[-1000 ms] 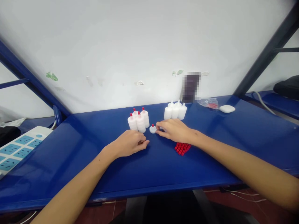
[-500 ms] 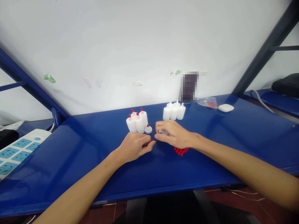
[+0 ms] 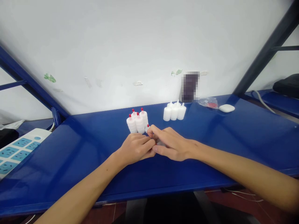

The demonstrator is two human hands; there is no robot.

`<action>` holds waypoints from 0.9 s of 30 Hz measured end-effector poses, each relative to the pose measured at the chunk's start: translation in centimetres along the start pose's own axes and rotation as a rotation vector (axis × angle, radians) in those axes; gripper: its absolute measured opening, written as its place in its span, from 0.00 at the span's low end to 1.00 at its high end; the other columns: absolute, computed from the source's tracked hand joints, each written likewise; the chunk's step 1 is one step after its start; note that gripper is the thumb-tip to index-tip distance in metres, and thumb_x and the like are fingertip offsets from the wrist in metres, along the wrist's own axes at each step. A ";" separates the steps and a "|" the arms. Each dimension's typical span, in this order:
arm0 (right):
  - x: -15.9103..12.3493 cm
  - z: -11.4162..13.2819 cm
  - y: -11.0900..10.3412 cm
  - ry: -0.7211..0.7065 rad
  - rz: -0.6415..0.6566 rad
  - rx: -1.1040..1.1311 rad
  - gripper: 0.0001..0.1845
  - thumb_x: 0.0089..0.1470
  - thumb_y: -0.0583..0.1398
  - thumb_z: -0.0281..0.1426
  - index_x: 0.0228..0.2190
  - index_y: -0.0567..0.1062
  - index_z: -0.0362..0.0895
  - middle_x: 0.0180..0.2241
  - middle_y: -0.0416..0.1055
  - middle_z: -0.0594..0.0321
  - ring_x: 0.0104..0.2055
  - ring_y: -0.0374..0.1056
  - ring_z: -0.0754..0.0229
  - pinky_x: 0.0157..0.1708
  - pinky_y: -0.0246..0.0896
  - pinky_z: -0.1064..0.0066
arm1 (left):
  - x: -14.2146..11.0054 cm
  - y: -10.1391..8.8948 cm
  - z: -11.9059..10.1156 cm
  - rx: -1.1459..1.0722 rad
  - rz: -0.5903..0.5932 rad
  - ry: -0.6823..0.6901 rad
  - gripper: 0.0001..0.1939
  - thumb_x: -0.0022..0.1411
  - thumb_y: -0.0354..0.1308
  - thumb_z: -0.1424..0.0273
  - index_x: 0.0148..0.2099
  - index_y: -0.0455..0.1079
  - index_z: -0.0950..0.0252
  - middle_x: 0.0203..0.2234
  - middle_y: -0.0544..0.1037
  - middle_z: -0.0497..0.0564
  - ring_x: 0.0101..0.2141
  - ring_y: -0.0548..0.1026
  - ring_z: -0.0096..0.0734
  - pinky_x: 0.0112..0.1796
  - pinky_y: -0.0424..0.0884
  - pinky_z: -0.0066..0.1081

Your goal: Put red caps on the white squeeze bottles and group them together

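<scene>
My left hand (image 3: pixel 139 148) is closed in a pinch, its fingertips meeting those of my right hand above the table. A bit of red, seemingly a small red tip cap (image 3: pixel 156 144), shows where the fingers meet. My right hand (image 3: pixel 171 144) is curled around a whitish nozzle lid (image 3: pixel 161 143), mostly covered by the fingers. Just beyond the hands is a low white lid with a red tip (image 3: pixel 147 127), partly hidden. Behind my left hand stand several ribbed white stacks with red-tipped nozzles (image 3: pixel 139 123).
Several white nozzle-topped pieces (image 3: pixel 173 112) stand farther right, their nozzles uncapped. Toward the wall lie a clear bag with red bits (image 3: pixel 209 102) and a white rounded object (image 3: pixel 226 108). A power strip (image 3: pixel 23 149) lies at the left of the blue table (image 3: pixel 93 140).
My right hand has moved down and slightly left to meet my left hand, bringing the lid to the red cap. The pile of red caps is now hidden behind my right hand.
</scene>
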State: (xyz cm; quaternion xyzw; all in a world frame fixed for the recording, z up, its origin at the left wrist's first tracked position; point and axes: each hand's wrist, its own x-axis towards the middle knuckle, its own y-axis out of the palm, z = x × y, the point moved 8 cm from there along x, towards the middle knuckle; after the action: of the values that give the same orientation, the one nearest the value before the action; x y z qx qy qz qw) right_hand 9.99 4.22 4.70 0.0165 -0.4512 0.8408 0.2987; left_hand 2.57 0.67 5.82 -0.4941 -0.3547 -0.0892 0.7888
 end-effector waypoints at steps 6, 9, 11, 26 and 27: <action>0.0 0.2 0.0 0.036 -0.005 -0.041 0.11 0.53 0.51 0.27 0.39 0.57 0.46 0.19 0.59 0.75 0.20 0.52 0.65 0.24 0.44 0.72 | 0.0 0.8 0.3 -0.011 0.077 -0.031 0.18 0.72 0.43 0.68 0.29 0.63 0.65 0.18 0.72 0.46 0.18 0.68 0.24 0.21 0.60 0.27; 0.0 -0.5 -0.7 0.055 -0.060 -0.077 0.09 0.52 0.51 0.28 0.39 0.59 0.46 0.18 0.60 0.75 0.19 0.51 0.65 0.25 0.44 0.71 | -0.2 1.4 0.7 -0.048 0.124 -0.073 0.19 0.73 0.44 0.67 0.30 0.65 0.65 0.18 0.72 0.45 0.18 0.69 0.24 0.22 0.60 0.27; 0.1 -1.2 -1.4 0.068 -0.119 -0.092 0.08 0.52 0.50 0.28 0.37 0.61 0.45 0.17 0.60 0.75 0.19 0.51 0.65 0.26 0.45 0.71 | -0.4 2.0 0.8 -0.070 0.188 -0.088 0.19 0.73 0.45 0.65 0.30 0.66 0.65 0.18 0.72 0.45 0.18 0.69 0.24 0.23 0.60 0.27; 1.6 -5.7 -4.7 0.218 -0.268 -0.159 0.18 0.61 0.50 0.33 0.53 0.62 0.45 0.45 0.70 0.55 0.41 0.67 0.55 0.43 0.60 0.62 | -1.2 3.3 1.0 -0.199 0.343 -0.140 0.21 0.73 0.45 0.62 0.28 0.64 0.66 0.18 0.71 0.45 0.19 0.67 0.23 0.23 0.55 0.27; 1.4 -5.8 -4.7 0.229 -0.270 -0.142 0.19 0.63 0.50 0.37 0.54 0.62 0.45 0.46 0.71 0.55 0.42 0.68 0.54 0.43 0.60 0.62 | -1.3 3.4 1.0 -0.204 0.346 -0.143 0.21 0.73 0.45 0.62 0.28 0.64 0.66 0.18 0.70 0.45 0.19 0.67 0.23 0.23 0.55 0.27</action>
State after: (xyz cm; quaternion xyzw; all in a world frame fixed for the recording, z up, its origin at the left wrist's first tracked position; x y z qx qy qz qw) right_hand 12.71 11.28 5.19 -0.0400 -0.4662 0.7554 0.4587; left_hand 2.82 2.92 2.86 -0.6300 -0.3089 0.0472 0.7109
